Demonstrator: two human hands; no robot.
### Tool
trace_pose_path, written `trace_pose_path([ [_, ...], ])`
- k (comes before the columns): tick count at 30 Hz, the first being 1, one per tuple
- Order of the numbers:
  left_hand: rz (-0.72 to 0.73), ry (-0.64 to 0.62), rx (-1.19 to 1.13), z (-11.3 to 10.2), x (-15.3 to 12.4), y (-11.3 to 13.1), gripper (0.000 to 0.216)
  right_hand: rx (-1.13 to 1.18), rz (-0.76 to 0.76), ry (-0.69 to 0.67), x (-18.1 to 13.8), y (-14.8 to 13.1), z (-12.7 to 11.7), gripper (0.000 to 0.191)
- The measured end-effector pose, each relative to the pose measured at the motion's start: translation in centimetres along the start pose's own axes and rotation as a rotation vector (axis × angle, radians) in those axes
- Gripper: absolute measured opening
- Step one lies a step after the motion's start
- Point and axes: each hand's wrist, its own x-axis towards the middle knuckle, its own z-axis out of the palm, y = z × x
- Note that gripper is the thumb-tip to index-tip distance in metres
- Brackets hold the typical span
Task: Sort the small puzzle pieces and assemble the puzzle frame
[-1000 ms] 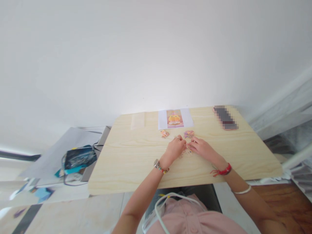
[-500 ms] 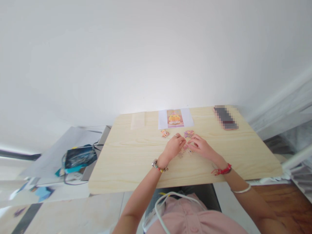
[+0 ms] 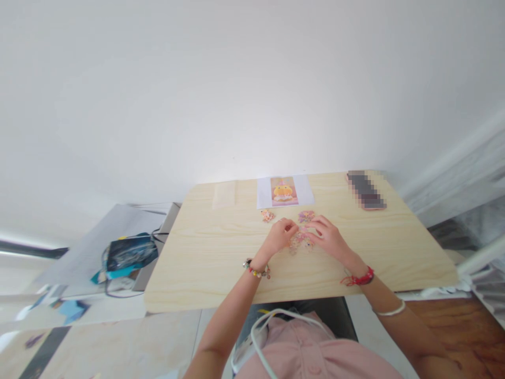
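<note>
A loose heap of small pink and pale pieces [image 3: 300, 240], like jigsaw pieces, lies on the table between my hands. My left hand [image 3: 280, 235] is at its left edge, fingers curled in a pinch; whatever is in them is too small to make out. Over the heap's right side is my right hand [image 3: 326, 237], its thumb and fingers apart, fingertips close to the pieces. Two more small piles lie just beyond: an orange and pink one [image 3: 268, 216] on the left and a purple one [image 3: 306, 216] on the right.
A printed sheet [image 3: 303, 190] with a yellow cartoon figure lies near the wall. Left of it is a pale flat sheet [image 3: 224, 195]. A blurred-out phone [image 3: 366, 190] is at the table's [image 3: 189, 263] back right. Bags and a cable [image 3: 132, 255] are on a lower surface to the left.
My left hand has drawn back slightly left, away from my right hand, uncovering more of the middle heap. My right hand has barely moved.
</note>
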Motion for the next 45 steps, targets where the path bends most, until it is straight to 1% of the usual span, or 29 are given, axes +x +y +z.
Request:
trace_pose_path([
  [4, 0.021, 0.004, -0.016, -0.1, -0.1, 0.0, 0.018, -0.044, -0.05, 0.007, 0.1, -0.4, -0.2, 0.02],
  [6, 0.053, 0.012, -0.021, 0.0, -0.1, 0.0, 0.013, -0.055, -0.053, 0.004, 0.0, -0.3, -0.3, 0.02],
  [8, 0.102, 0.017, 0.0, 0.1, -0.1, 0.1, 0.015, -0.055, -0.042, 0.007, -0.1, 0.0, -0.3, 0.02],
  [11, 0.157, 0.027, 0.096, 0.1, -0.1, 0.3, 0.015, -0.061, -0.04, 0.011, -0.2, 0.7, -0.3, 0.02],
  [14, 0.162, 0.041, 0.234, -0.3, -0.1, 0.3, 0.015, -0.09, -0.079, -0.019, 0.5, 0.9, -0.1, 0.02],
  [18, 0.124, 0.089, 0.398, -1.6, -0.4, -0.4, 0.017, -0.153, -0.113, -0.137, 2.9, 0.3, 0.8, 0.019],
  [21, 0.067, 0.151, 0.47, -2.9, -0.6, -1.5, 0.016, -0.231, -0.154, -0.206, 5.3, -0.2, 2.2, 0.019],
  [26, -0.045, 0.23, 0.531, -4.9, -1.1, -3.6, 0.016, -0.299, -0.232, -0.23, 8.7, -1.3, 5.3, 0.024],
  [29, -0.093, 0.26, 0.532, -5.8, -1.7, -5.2, 0.017, -0.305, -0.272, -0.247, 9.7, -2.2, 6.5, 0.027],
  [31, -0.113, 0.259, 0.515, -6.3, -2.1, -6.3, 0.017, -0.291, -0.273, -0.253, 9.9, -2.7, 6.8, 0.025],
  [34, -0.109, 0.214, 0.496, -6.9, -2.2, -7.7, 0.017, -0.266, -0.235, -0.245, 9.6, -2.8, 6.6, 0.02],
  [37, -0.071, 0.154, 0.496, -7.2, -1.6, -8.4, 0.018, -0.24, -0.178, -0.244, 8.8, -2.0, 5.6, 0.017],
  [41, -0.034, 0.084, 0.507, -7.1, -0.6, -8.6, 0.018, -0.237, -0.109, -0.268, 7.3, -0.7, 4.0, 0.017],
  [45, -0.061, 0.06, 0.53, -6.9, -0.2, -8.4, 0.02, -0.234, -0.105, -0.354, 5.7, -0.5, 2.6, 0.016],
])
